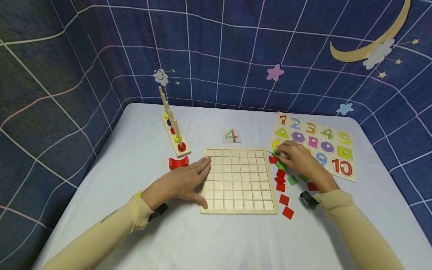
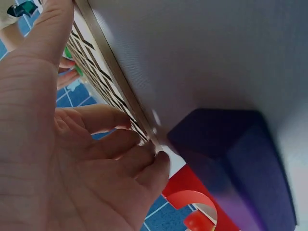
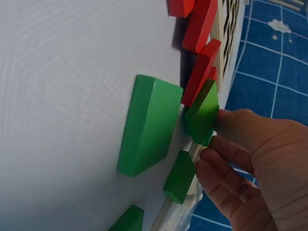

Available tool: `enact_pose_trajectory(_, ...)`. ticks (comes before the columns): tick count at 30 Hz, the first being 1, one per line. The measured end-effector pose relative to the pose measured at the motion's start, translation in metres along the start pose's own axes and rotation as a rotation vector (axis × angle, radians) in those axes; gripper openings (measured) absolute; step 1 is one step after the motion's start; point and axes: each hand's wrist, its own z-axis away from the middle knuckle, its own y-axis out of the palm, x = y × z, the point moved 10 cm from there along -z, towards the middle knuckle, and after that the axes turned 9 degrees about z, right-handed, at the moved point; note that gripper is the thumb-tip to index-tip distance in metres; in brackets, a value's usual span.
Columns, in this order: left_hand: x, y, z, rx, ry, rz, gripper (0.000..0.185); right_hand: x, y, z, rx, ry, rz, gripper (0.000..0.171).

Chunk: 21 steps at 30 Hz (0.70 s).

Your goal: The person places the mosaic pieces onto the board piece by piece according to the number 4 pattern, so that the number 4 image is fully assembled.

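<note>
Between the grid board's right edge and the desk's right edge, a green tile is pinched by thumb and fingertips of the right hand. The board's left edge is touched by the left hand, spread and holding nothing. The tile is probably light, stiff, smooth, best gripped by opposite edges.

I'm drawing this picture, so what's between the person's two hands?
In the head view, the wooden grid board lies between the left hand and right hand, with red tiles and green tiles to its right.
</note>
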Motion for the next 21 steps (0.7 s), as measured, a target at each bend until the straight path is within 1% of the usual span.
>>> enact_pose_trajectory(5,0.006,0.0,0.002,0.005,-0.032,0.041,0.134,0.003,0.0,-0.006,-0.019,-0.019,-0.019,0.012)
enact_pose_trajectory(8,0.007,0.002,0.002,0.008,-0.036,0.071,0.135,0.003,0.001,-0.01,-0.025,-0.014,-0.025,0.01)
enact_pose_trajectory(12,0.007,0.003,0.001,0.002,-0.028,0.083,0.136,0.0,0.001,-0.01,-0.033,0.0,-0.033,0.01)
enact_pose_trajectory(18,0.007,0.004,-0.001,0.003,-0.028,0.087,0.136,-0.001,0.002,-0.009,-0.04,-0.004,-0.049,0.01)
enact_pose_trajectory(21,0.009,0.005,-0.001,0.015,-0.038,0.102,0.135,0.001,0.003,-0.011,-0.045,-0.017,-0.059,0.011)
